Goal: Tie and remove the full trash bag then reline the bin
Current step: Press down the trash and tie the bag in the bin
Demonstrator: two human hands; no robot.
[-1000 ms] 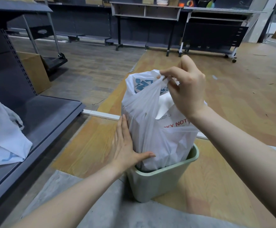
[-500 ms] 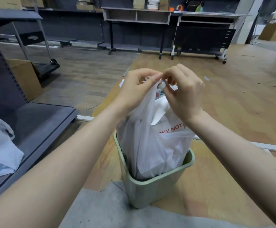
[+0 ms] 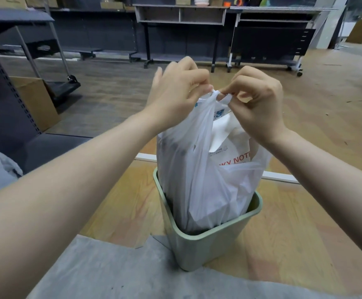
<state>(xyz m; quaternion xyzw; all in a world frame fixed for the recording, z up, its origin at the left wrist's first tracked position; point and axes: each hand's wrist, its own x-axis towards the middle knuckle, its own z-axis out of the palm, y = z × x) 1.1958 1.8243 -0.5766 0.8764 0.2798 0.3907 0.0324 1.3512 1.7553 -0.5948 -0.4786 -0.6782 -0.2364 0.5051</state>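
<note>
Thin white plastic, the trash bag stood in the pale green bin on the wooden floor, its lower part inside the rim and its packed upper part rising well above it. Both hands met at the top: the left hand had its fingers curled round one handle, and the right hand pinched the other handle between thumb and fingers, the two loops touching between them. No knot was made yet, by my reading. The film looked flimsy, so a hard pull could tear a handle, or a loop could slip from a pinch and leave the tie loose; the narrow bin might tip if the tug went sideways. The bag's long axis ran upright, its mouth pointing up toward the hands, leaning slightly away from the camera
</note>
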